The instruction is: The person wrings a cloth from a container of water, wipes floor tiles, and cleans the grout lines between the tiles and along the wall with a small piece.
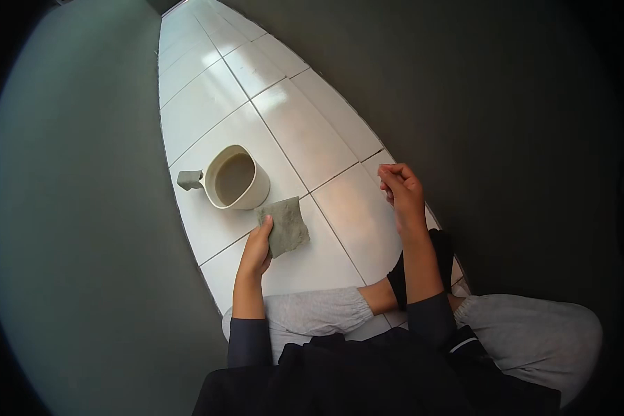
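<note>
Gripping grey cloth [286, 225] in left hand [258, 246], over white tiles [336, 222], just beside cup [258, 186] of murky liquid [235, 177]. Holding right hand [404, 192] curled closed, well apart from cloth, farther right; can't tell if gripping anything.

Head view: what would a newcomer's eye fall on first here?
Probably the pale mug of murky liquid, standing on the white tiles left of centre. Next, the grey-green cloth in the left hand, just nearer the person than the mug. Off to the right, the right hand is raised, fingers curled.
</note>
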The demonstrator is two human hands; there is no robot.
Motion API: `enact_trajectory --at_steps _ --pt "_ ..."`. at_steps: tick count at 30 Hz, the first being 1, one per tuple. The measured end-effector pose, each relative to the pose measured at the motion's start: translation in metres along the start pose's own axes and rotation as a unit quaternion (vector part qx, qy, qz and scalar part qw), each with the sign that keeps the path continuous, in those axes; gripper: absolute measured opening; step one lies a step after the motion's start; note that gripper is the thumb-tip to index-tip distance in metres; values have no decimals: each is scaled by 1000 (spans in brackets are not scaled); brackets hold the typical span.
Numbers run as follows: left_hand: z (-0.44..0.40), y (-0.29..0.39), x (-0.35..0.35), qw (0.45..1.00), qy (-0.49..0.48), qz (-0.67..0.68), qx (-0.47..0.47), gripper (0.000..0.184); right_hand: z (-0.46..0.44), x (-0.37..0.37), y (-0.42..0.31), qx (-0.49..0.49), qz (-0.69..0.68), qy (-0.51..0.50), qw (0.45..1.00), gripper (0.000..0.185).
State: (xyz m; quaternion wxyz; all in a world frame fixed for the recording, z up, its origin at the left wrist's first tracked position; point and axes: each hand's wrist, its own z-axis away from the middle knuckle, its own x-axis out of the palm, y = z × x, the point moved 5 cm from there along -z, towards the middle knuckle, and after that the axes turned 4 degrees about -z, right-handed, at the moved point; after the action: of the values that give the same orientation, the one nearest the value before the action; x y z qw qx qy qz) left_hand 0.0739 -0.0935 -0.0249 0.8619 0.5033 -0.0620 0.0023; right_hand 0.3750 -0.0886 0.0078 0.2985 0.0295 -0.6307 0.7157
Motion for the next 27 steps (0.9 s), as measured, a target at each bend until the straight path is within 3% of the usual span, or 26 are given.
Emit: enact_trajectory --at_steps 5,7,9,11,12,13,14,15,19,23,25,26,27 --pt "12 -4 -8 997 -29 -7 -70 47 3 2 5 18 1 8 1000 6" --pt "11 -9 7 980 -166 -95 -59 47 2 2 7 21 8 8 1000 6" --pt "4 -20 16 971 -201 -110 -66 44 1 2 8 21 7 3 1000 7" --pt "-7 -36 19 920 -206 -318 -101 36 1 1 6 20 6 6 1000 7" --pt "-9 -33 22 910 -164 -378 -33 32 1 0 6 20 5 9 1000 7" --pt "-9 -40 27 910 -165 -378 -34 32 1 -1 6 21 5 10 1000 7" --pt "-10 -33 25 876 -45 -473 79 31 0 -2 6 19 4 15 1000 7" --pt "-5 -21 24 810 76 -550 190 32 0 -3 6 17 3 19 1000 7" --pt "-7 -21 25 823 37 -523 218 37 0 -3 11 25 9 14 1000 8" --pt "-4 -23 35 804 64 -540 242 40 3 1 11 28 12 14 999 7" --pt "-9 -23 28 855 105 -470 192 36 4 1 11 31 18 14 999 7" --pt "-11 -20 26 855 105 -470 192 36 3 1 12 31 18 15 999 7" --pt "-15 -22 25 932 32 -339 122 33 3 0 12 31 19 16 999 7"
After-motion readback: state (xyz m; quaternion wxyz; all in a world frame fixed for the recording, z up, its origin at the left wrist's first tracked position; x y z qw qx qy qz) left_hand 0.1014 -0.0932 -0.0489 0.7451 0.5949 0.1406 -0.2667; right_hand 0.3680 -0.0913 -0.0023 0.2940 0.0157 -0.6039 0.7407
